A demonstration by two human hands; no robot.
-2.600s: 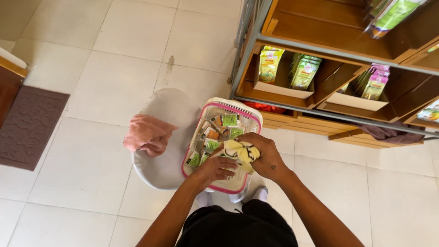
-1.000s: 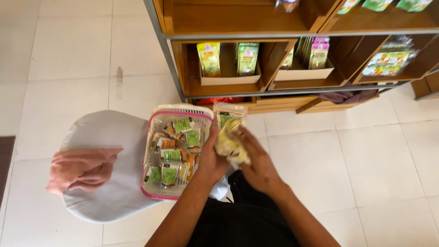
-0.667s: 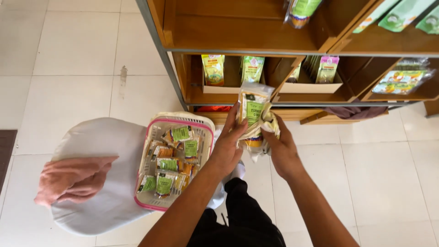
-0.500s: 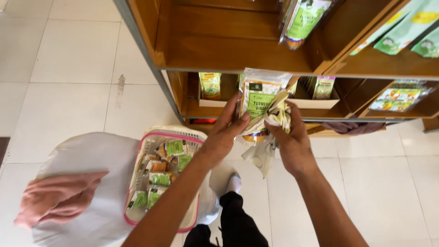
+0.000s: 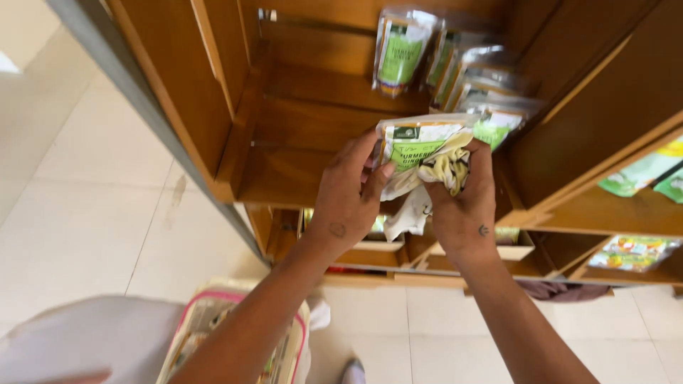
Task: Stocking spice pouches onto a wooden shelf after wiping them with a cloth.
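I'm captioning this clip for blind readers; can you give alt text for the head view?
Both hands, left hand and right hand, hold a green-labelled pouch and a pale cloth before a wooden shelf of similar pouches.

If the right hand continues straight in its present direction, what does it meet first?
Probably the row of clear-and-green pouches standing on the wooden shelf just beyond the right hand; depth is uncertain.

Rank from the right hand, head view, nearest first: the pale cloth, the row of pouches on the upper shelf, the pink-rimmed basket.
1. Pale cloth: gripped in the right hand.
2. Row of pouches: just above, on the upper shelf.
3. Pink-rimmed basket: far lower left, near the floor.
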